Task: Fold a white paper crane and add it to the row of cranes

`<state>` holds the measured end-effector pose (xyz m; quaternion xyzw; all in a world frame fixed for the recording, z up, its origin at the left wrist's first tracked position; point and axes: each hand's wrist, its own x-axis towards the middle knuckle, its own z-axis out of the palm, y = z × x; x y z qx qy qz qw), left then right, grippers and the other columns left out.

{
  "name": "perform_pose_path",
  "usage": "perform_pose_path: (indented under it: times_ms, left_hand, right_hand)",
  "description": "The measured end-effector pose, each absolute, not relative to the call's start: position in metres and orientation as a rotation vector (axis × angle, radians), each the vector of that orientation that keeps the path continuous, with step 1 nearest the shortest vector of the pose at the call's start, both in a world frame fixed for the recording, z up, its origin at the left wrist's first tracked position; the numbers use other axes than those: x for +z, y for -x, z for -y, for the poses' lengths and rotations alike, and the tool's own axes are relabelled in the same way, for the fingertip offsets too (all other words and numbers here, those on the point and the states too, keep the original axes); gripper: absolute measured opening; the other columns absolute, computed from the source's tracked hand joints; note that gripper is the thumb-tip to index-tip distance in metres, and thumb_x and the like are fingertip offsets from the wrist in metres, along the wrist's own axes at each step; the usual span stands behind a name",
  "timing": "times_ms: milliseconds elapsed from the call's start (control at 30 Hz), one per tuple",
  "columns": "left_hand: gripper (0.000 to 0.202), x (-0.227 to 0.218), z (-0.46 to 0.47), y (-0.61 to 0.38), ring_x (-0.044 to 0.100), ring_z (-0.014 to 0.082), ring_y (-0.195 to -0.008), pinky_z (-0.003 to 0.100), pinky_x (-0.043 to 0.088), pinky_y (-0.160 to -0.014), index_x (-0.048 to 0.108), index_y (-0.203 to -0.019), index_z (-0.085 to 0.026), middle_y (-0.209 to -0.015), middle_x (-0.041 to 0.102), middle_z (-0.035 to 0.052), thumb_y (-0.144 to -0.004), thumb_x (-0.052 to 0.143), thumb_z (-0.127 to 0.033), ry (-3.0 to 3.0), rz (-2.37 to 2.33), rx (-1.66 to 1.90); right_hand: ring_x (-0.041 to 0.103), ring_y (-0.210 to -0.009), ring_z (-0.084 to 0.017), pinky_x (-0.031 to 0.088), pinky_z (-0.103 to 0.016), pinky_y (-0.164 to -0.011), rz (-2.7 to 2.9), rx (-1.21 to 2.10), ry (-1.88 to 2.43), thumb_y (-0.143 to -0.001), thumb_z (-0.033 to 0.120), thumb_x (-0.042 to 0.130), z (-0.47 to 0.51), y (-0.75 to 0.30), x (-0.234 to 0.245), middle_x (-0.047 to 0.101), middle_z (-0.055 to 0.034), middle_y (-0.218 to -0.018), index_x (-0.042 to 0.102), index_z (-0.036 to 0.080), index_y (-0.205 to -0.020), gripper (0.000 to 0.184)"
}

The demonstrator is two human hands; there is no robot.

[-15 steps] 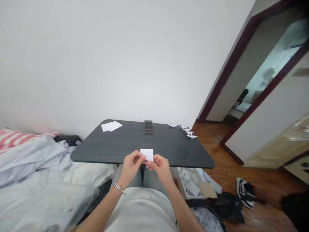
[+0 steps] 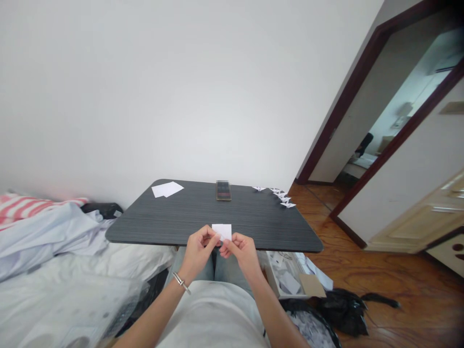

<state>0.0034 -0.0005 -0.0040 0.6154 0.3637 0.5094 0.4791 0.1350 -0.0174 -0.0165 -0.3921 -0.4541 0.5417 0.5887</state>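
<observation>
Between both hands, at the near edge of the dark table (image 2: 163, 220), is a small white square of paper (image 2: 222, 230). My left hand (image 2: 200, 245) pinches its lower left side, thumb in front. My right hand (image 2: 239, 247) pinches the lower right corner between thumb and fingers. The fingertips hide the paper's lower edge, and I cannot make out any folds. On the table's far left lie white paper sheets (image 2: 166, 189), partly overlapping. Several small folded white paper figures (image 2: 282, 195) stand in a row at the far right.
A phone (image 2: 224, 190) lies at the table's back middle, near the wall. Rumpled bedding (image 2: 72, 261) spreads to the left. At right below the table are an open box (image 2: 286, 275) of papers, a bag of scraps (image 2: 311, 328) and a black plastic bag (image 2: 344, 309) on the wooden floor.
Both hands keep their pinch on the paper, which has shifted very slightly right. A black and white shoe seen on the floor at right has gone out of view.
</observation>
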Motion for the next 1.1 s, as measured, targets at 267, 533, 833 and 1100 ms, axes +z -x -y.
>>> perform_pose_path:
  times_ms: [267,533,833,1100]
  left_hand:
    - [0.02,-0.0016,-0.0037,-0.003,0.052,0.009,-0.054,0.02,0.044,-0.055,0.05,-0.062,-0.013,-0.057,0.05,-0.0036,-0.072,0.057,-0.028,-1.465,-0.952,1.284]
    - [0.018,0.0002,-0.0037,-0.0008,0.052,0.0089,-0.054,0.02,0.044,-0.055,0.05,-0.062,-0.013,-0.057,0.052,-0.0035,-0.072,0.058,-0.027,-1.438,-0.958,1.28]
    - [0.018,-0.0047,-0.0047,-0.0017,0.053,0.0097,-0.055,0.021,0.045,-0.057,0.05,-0.064,-0.014,-0.058,0.053,-0.003,-0.073,0.057,-0.027,-1.439,-0.933,1.273]
    - [0.019,-0.0056,-0.0033,-0.0043,0.054,0.0098,-0.054,0.021,0.045,-0.055,0.05,-0.064,-0.014,-0.057,0.053,-0.0027,-0.073,0.056,-0.029,-1.423,-0.936,1.291]
  right_hand:
    - [0.059,-0.046,-0.01,0.047,-0.019,-0.045,1.116,1.262,0.887,-0.073,0.041,0.057,0.0174,-0.138,-0.0156,0.066,-0.004,-0.056,0.062,0.013,-0.06,0.031]
    - [0.059,-0.047,-0.011,0.048,-0.021,-0.048,1.144,1.164,0.928,-0.067,0.03,0.065,0.0175,-0.1368,-0.0202,0.066,-0.002,-0.056,0.061,0.014,-0.068,0.017]
    - [0.059,-0.047,-0.012,0.049,-0.022,-0.048,1.169,1.059,0.96,-0.072,0.03,0.061,0.0177,-0.1361,-0.0228,0.066,-0.0027,-0.055,0.06,0.014,-0.064,0.018]
    - [0.057,-0.045,-0.011,0.048,-0.022,-0.048,1.188,1.055,0.951,-0.072,0.032,0.06,0.0199,-0.1361,-0.0195,0.065,-0.0024,-0.053,0.06,0.015,-0.061,0.02]
